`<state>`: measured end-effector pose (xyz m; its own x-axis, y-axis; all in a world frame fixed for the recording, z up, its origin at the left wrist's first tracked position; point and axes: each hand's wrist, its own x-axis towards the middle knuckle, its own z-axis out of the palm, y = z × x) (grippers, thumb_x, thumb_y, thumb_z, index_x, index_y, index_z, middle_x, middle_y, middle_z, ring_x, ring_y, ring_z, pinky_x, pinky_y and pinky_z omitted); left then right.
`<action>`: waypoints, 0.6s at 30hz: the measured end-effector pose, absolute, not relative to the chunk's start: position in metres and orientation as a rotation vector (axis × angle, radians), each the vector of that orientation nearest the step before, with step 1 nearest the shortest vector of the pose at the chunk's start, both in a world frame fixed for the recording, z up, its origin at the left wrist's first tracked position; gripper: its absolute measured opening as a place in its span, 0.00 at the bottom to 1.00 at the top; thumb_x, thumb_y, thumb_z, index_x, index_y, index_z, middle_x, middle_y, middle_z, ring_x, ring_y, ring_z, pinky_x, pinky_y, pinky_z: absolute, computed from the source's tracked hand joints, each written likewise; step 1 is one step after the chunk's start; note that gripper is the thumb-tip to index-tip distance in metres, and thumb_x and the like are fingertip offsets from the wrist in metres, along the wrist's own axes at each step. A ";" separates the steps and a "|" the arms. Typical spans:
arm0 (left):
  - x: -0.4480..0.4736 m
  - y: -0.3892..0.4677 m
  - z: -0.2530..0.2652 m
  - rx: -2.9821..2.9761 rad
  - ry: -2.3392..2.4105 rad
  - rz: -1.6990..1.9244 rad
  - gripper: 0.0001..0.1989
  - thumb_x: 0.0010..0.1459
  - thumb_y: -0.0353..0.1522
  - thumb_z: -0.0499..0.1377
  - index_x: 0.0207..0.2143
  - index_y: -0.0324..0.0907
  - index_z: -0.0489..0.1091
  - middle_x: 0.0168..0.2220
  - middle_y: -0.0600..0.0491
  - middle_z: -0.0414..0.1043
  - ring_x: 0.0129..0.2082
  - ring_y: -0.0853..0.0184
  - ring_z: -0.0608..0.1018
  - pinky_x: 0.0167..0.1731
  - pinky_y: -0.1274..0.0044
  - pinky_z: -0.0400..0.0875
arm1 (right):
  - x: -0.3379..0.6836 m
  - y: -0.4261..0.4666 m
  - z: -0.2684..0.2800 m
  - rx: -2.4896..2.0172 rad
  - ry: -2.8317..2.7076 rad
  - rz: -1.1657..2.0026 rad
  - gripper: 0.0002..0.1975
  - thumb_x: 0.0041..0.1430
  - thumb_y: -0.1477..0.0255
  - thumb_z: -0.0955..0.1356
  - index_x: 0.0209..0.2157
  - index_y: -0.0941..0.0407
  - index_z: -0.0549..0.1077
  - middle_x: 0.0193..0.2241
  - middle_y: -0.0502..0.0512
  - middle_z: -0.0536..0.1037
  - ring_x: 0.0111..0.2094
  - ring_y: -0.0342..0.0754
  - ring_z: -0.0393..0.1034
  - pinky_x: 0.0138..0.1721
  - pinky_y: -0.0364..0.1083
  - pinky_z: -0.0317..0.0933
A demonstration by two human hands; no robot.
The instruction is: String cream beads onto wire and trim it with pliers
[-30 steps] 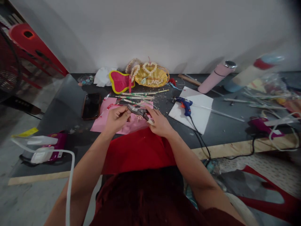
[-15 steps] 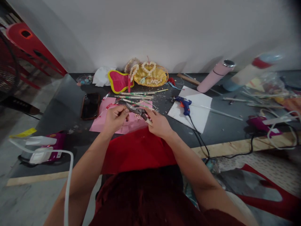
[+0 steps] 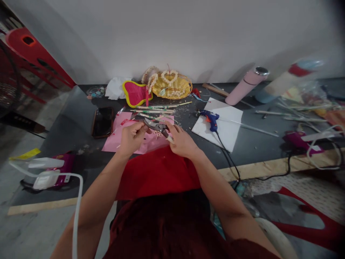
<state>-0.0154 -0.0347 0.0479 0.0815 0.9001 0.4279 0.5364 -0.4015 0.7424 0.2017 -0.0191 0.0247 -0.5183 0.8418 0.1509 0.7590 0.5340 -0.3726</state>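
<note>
fingers [image 3: 171, 130] of the right hand [image 3: 183, 143] grasping the handles of the shears [image 3: 159, 127], which sit above the pink sheet [image 3: 111, 141], blades toward the left hand [image 3: 131, 140]. left fingers drawn into a pinch at the blade tip; cannot tell what, if anything, is between them.

against the earlier frame: hands and shears in nearly the same pose; the scene sits slightly farther left in view.

worktop [image 3: 256, 153]: dark grey, pale wooden front edge, against a light grey wall [image 3: 161, 32]. glue gun [image 3: 214, 124] on a white sheet [image 3: 232, 135]; dark phone [image 3: 102, 122] beside the pink sheet; yellow basket [image 3: 190, 90] near the wall. red chair [image 3: 16, 37] at far left, grey floor [image 3: 12, 192] below.

writing: green markings on the thin sticks [image 3: 156, 111] behind the shears, too small to read; yellow tag [image 3: 24, 154] at left, likewise illegible.
</note>
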 end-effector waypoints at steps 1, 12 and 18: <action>-0.016 -0.034 0.049 1.962 1.394 1.239 0.13 0.60 0.33 0.54 0.25 0.40 0.73 0.25 0.54 0.75 0.23 0.73 0.73 0.23 0.81 0.63 | 0.202 -0.019 0.024 -1.328 -2.465 0.363 0.40 0.51 0.76 0.63 0.64 0.54 0.44 0.53 0.63 0.65 0.52 0.58 0.61 0.50 0.55 0.61; -0.017 -0.033 0.050 1.876 1.280 1.270 0.13 0.58 0.31 0.55 0.22 0.39 0.72 0.21 0.54 0.73 0.23 0.73 0.72 0.24 0.81 0.64 | 0.200 -0.017 0.021 -1.334 -2.399 0.307 0.40 0.50 0.77 0.63 0.64 0.54 0.47 0.51 0.63 0.67 0.52 0.59 0.60 0.49 0.57 0.60; -0.017 -0.033 0.050 1.857 1.242 1.320 0.14 0.59 0.33 0.56 0.21 0.39 0.71 0.20 0.55 0.72 0.21 0.74 0.72 0.23 0.81 0.64 | 0.198 -0.023 0.028 -1.340 -2.387 0.352 0.36 0.51 0.76 0.63 0.62 0.53 0.52 0.47 0.60 0.71 0.45 0.54 0.66 0.46 0.50 0.62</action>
